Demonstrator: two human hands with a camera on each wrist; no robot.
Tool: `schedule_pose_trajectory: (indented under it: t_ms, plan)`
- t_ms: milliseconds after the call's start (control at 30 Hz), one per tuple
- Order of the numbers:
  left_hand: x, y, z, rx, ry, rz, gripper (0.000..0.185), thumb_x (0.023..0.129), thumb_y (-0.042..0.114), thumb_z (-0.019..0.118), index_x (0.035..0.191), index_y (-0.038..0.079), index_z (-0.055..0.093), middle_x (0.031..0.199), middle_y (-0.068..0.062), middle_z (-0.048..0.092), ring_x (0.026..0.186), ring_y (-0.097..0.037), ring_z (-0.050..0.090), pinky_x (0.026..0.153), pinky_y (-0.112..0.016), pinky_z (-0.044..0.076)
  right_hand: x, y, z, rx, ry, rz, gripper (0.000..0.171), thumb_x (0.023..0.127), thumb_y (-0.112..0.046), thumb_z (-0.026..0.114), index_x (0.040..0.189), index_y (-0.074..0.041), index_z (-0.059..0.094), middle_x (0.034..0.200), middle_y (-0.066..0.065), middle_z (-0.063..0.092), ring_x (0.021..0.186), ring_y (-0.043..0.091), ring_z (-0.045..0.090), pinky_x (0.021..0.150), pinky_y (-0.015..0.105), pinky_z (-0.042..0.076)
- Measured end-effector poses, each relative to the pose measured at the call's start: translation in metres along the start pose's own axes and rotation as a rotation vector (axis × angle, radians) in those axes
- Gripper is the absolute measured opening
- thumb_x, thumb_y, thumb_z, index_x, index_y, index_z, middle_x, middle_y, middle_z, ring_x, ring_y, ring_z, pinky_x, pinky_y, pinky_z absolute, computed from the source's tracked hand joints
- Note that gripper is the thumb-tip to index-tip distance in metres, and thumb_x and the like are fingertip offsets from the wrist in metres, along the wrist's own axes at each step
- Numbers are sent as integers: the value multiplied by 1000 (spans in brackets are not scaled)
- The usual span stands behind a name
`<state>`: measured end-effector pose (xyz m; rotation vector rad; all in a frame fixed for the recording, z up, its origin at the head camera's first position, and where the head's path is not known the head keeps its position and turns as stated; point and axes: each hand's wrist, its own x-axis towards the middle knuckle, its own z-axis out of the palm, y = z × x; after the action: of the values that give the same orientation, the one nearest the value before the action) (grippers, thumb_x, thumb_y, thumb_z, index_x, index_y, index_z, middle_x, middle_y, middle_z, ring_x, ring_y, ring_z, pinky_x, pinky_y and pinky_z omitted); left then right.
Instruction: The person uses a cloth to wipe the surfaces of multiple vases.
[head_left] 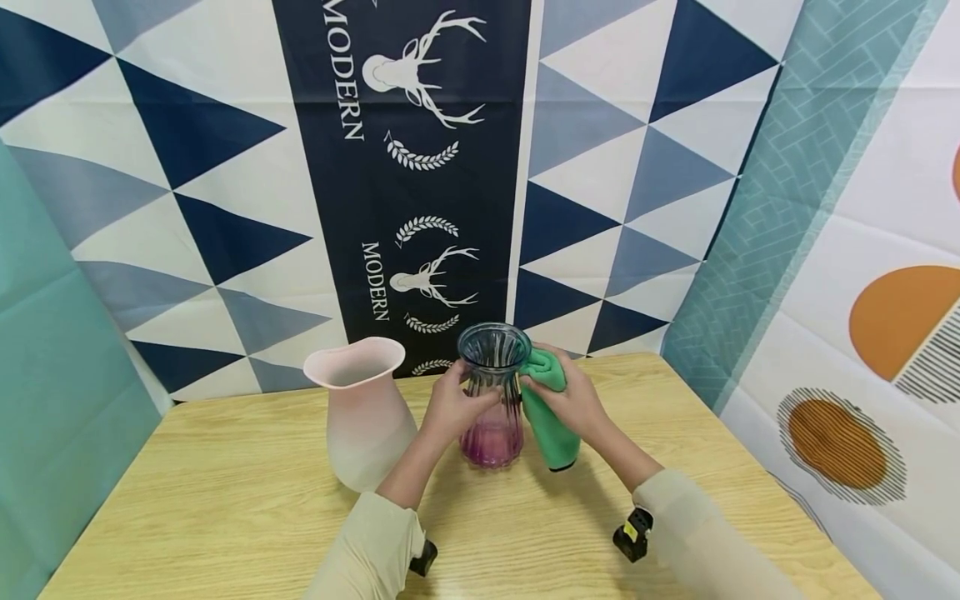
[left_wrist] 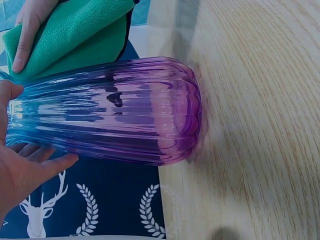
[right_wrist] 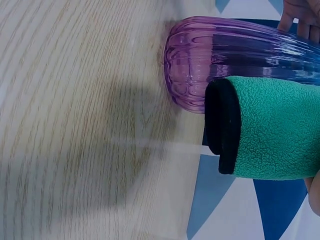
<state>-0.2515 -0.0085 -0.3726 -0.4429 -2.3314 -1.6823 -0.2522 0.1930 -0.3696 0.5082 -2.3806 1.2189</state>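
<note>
From my sleeves outward, I see my left hand (head_left: 453, 406) gripping the ribbed glass vase (head_left: 492, 398) upright beside the pink vase (head_left: 365, 410), my right hand (head_left: 572, 400) pressing a green cloth (head_left: 550, 417) against it; hard rubbing could tip either.

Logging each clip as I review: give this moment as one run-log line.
left hand: holds ribbed glass vase | right hand: presses green cloth against vase | vase upright on wooden table | pink vase beside, untouched
</note>
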Motion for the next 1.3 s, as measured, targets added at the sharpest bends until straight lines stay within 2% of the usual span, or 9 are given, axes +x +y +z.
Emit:
schedule_pose_trajectory:
  t_ms: [267, 500, 700, 933, 1100, 1300]
  plan:
    - [1, -1, 0, -1, -27, -13, 53, 74, 21, 74, 122, 7, 55, 122, -15, 61, 119, -31, 54, 100, -50, 44, -2, 3, 5, -25, -35, 34, 56, 84, -30, 69, 134, -16, 47, 114, 12, 63, 94, 25, 61, 75, 38, 50]
    - [2, 2, -1, -1, -27, 43, 52, 75, 16, 73, 123, 4, 54, 124, -18, 60, 119, -34, 54, 98, -50, 45, -4, 8, 5, -54, -81, 52, 54, 85, -33, 68, 132, -17, 49, 113, 9, 62, 95, 23, 60, 76, 37, 49]
    - [3, 2, 0, 9, -28, 30, 53, 76, 17, 72, 124, 6, 54, 125, -16, 59, 119, -32, 54, 92, -47, 50, -9, 14, 7, -65, -112, 60, 55, 85, -35, 68, 133, -17, 49, 119, 9, 62, 103, 26, 60, 80, 43, 50]
    - [5, 0, 1, 2, -45, 23, 60, 76, 26, 78, 128, 9, 52, 129, -11, 57, 125, -28, 49, 98, -50, 45, -16, 22, 10, -74, -137, 85, 58, 85, -38, 67, 135, -17, 47, 125, 11, 59, 110, 30, 59, 84, 47, 50]
    - [4, -1, 3, -9, -26, 10, 63, 74, 28, 79, 127, 8, 51, 128, -12, 57, 124, -28, 50, 97, -49, 46, -20, 26, 12, -98, -157, 91, 57, 85, -39, 66, 134, -17, 48, 128, 12, 58, 113, 31, 58, 88, 50, 49]
    - [3, -2, 4, 33, -4, -13, 65, 74, 32, 79, 128, 7, 51, 128, -14, 51, 122, -29, 48, 95, -48, 47, -27, 33, 16, -135, -187, 92, 58, 85, -40, 66, 135, -17, 47, 129, 11, 58, 115, 31, 57, 91, 50, 48]
